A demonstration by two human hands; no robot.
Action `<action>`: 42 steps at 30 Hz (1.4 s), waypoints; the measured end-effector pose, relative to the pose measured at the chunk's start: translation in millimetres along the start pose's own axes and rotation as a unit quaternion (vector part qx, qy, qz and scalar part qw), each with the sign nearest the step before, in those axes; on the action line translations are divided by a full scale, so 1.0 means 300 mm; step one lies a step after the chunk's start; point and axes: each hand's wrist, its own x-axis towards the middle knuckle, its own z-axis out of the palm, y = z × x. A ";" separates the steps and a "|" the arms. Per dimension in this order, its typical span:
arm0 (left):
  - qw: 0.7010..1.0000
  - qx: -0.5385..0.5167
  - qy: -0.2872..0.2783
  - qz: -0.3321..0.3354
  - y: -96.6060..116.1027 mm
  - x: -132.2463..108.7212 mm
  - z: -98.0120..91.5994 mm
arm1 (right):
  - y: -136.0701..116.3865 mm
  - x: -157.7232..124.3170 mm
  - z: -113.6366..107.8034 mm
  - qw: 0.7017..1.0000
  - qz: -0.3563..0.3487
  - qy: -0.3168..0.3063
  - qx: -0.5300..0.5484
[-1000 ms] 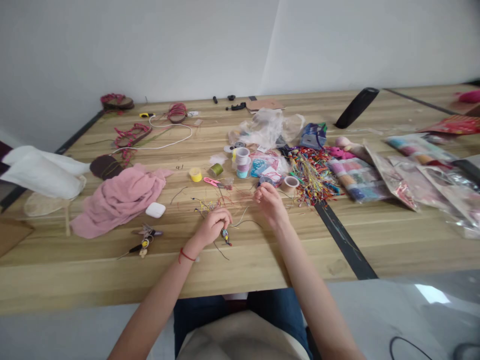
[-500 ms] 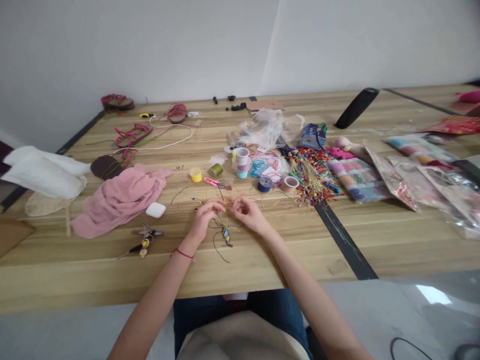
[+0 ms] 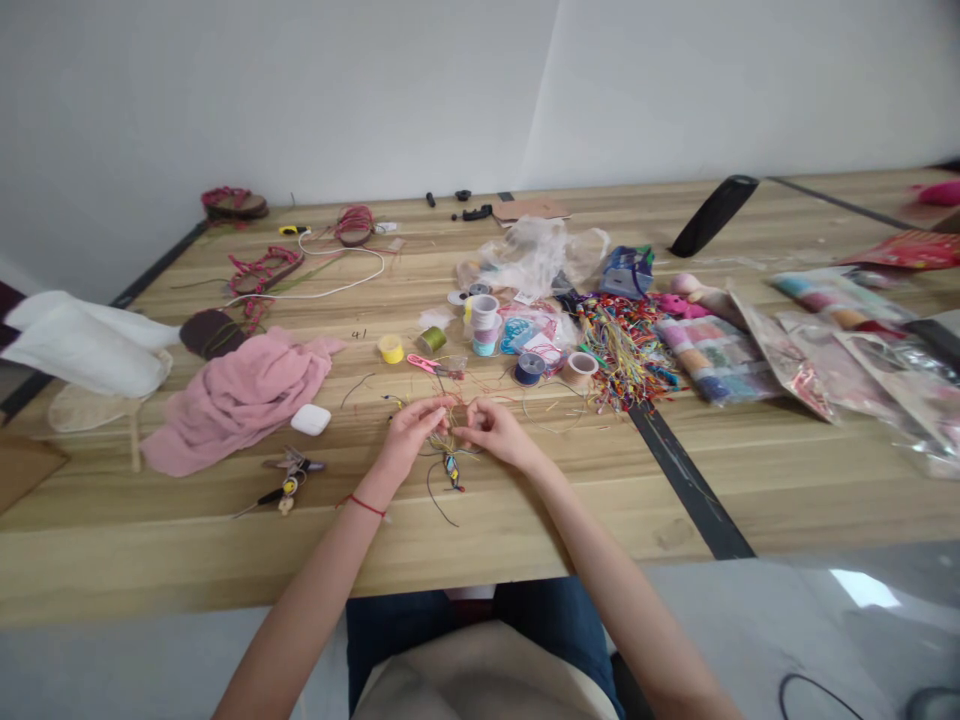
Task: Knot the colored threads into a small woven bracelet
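My left hand (image 3: 415, 432) and my right hand (image 3: 495, 432) are close together over the table, fingertips pinched on thin cords. A small braided cord piece (image 3: 451, 470) in blue, yellow and dark colours hangs toward me below the fingers, with a red tip at its end. From it a dark loose cord (image 3: 431, 492) curves across the wood. Pale and yellowish strands run up from the braid between both hands; the exact strand in each pinch is too fine to make out. A pink thread snipper (image 3: 424, 364) lies just beyond the fingers.
Thread spools, among them a yellow one (image 3: 390, 349), a green one (image 3: 431, 340) and a navy one (image 3: 529, 369), stand behind my hands. To the right lies a heap of colourful cords (image 3: 626, 350). A pink cloth (image 3: 247, 400), white case (image 3: 310, 420) and keys (image 3: 291, 480) lie left.
My right hand's fingers have moved slightly left and down, closer to the left hand's fingertips. The braided piece has stayed nearly in place.
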 end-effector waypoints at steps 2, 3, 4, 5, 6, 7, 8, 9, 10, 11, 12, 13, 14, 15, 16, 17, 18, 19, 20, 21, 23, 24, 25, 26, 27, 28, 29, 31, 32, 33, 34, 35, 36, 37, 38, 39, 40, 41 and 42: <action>1.000 -0.012 0.005 0.000 -0.009 0.005 0.000 | -0.002 0.001 0.001 1.000 0.002 -0.006 0.008; 1.000 -0.013 0.007 -0.002 -0.013 0.007 0.001 | -0.002 0.001 0.001 1.000 0.002 -0.009 0.011; 1.000 -0.013 0.013 -0.001 -0.016 0.008 0.001 | -0.002 0.002 0.001 1.000 0.003 -0.013 0.013; 1.000 -0.010 0.017 -0.001 -0.019 0.009 0.002 | -0.001 0.002 0.000 1.000 0.003 -0.021 0.013; 1.000 -0.002 0.021 0.000 -0.020 0.008 0.003 | -0.001 0.003 -0.002 0.999 0.004 -0.030 0.010; 1.000 0.007 0.024 0.002 -0.020 0.008 0.004 | -0.001 0.003 -0.004 0.999 0.005 -0.041 0.004; 0.999 0.019 0.026 0.005 -0.020 0.007 0.004 | -0.002 0.002 -0.007 0.999 0.008 -0.050 -0.005; 0.999 0.030 0.028 0.008 -0.019 0.006 0.005 | -0.004 0.002 -0.012 0.998 0.012 -0.058 -0.014; 0.999 0.040 0.030 0.011 -0.018 0.006 0.005 | -0.008 0.001 -0.016 0.998 0.014 -0.063 -0.022; 0.998 0.048 0.033 0.014 -0.017 0.005 0.005 | -0.013 -0.001 -0.021 0.997 0.016 -0.065 -0.026; 0.998 0.056 0.034 0.016 -0.018 0.005 0.004 | -0.019 -0.002 -0.026 0.998 0.015 -0.062 -0.028; 0.997 0.064 0.035 0.020 -0.019 0.005 0.003 | -0.025 -0.003 -0.031 0.998 0.010 -0.054 -0.025; 0.996 0.072 0.034 0.024 -0.021 0.005 0.002 | -0.030 -0.003 -0.035 0.999 0.005 -0.041 -0.023; 0.996 0.082 0.034 0.028 -0.023 0.005 0.001 | -0.036 -0.004 -0.039 1.000 -0.001 -0.024 -0.018; 0.995 0.092 0.032 0.033 -0.026 0.005 0.000 | -0.040 -0.003 -0.042 1.000 -0.003 -0.010 -0.008; 0.994 0.101 0.031 0.038 -0.029 0.005 0.000 | -0.043 -0.003 -0.043 1.000 0.000 0.002 0.007; 0.993 0.108 0.028 0.042 -0.033 0.004 0.001 | -0.044 -0.002 -0.044 1.000 0.005 0.013 0.026; 0.992 0.114 0.025 0.047 -0.036 0.004 0.002 | -0.044 -0.001 -0.043 0.998 0.011 0.023 0.049; 0.991 0.119 0.022 0.051 -0.039 0.003 0.003 | -0.042 -0.001 -0.042 0.996 0.018 0.032 0.076; 0.991 0.122 0.018 0.055 -0.042 0.003 0.005 | -0.039 0.000 -0.040 0.994 0.023 0.040 0.103; 0.989 0.129 0.013 0.064 -0.046 0.001 0.010 | -0.031 0.002 -0.035 0.985 0.030 0.054 0.161; 0.989 0.134 0.012 0.068 -0.047 0.000 0.013 | -0.027 0.003 -0.033 0.980 0.033 0.058 0.189; 0.987 0.141 0.011 0.073 -0.048 -0.001 0.015 | -0.023 0.005 -0.032 0.974 0.037 0.061 0.213; 0.986 0.148 0.010 0.077 -0.048 -0.002 0.016 | -0.020 0.006 -0.031 0.970 0.039 0.065 0.232; 0.985 0.154 0.009 0.082 -0.048 -0.003 0.018 | -0.017 0.008 -0.031 0.965 0.040 0.073 0.248; 0.983 0.160 0.007 0.085 -0.047 -0.004 0.018 | -0.016 0.011 -0.031 0.961 0.040 0.082 0.261; 0.983 0.164 0.004 0.088 -0.047 -0.004 0.018 | -0.014 0.013 -0.031 0.957 0.040 0.092 0.271; 0.981 0.169 0.000 0.090 -0.048 -0.003 0.017 | -0.014 0.017 -0.033 0.951 0.038 0.114 0.284; 0.981 0.171 -0.001 0.091 -0.048 -0.002 0.016 | -0.014 0.019 -0.034 0.949 0.037 0.122 0.288; 0.981 0.173 -0.003 0.092 -0.049 -0.001 0.015 | -0.014 0.020 -0.035 0.948 0.036 0.127 0.290; 0.980 0.174 -0.004 0.092 -0.049 -0.001 0.015 | -0.014 0.021 -0.036 0.948 0.035 0.127 0.291; 0.980 0.175 -0.004 0.092 -0.049 0.000 0.014 | -0.014 0.022 -0.037 0.947 0.032 0.126 0.292; 0.980 0.176 -0.003 0.092 -0.049 0.000 0.014 | -0.014 0.021 -0.037 0.948 0.029 0.122 0.293; 0.980 0.176 -0.003 0.092 -0.048 -0.001 0.014 | -0.014 0.021 -0.037 0.949 0.024 0.118 0.292; 0.980 0.178 0.000 0.093 -0.047 -0.001 0.014 | -0.015 0.019 -0.036 0.950 0.016 0.114 0.290; 0.979 0.181 0.003 0.094 -0.045 -0.002 0.014 | -0.016 0.018 -0.034 0.952 0.006 0.108 0.288; 0.978 0.187 0.007 0.096 -0.043 -0.002 0.014 | -0.017 0.017 -0.032 0.953 -0.004 0.101 0.285; 0.975 0.196 0.012 0.100 -0.042 -0.003 0.013 | -0.018 0.016 -0.030 0.955 -0.013 0.090 0.283; 0.973 0.207 0.019 0.104 -0.041 -0.004 0.012 | -0.020 0.014 -0.026 0.956 -0.020 0.076 0.282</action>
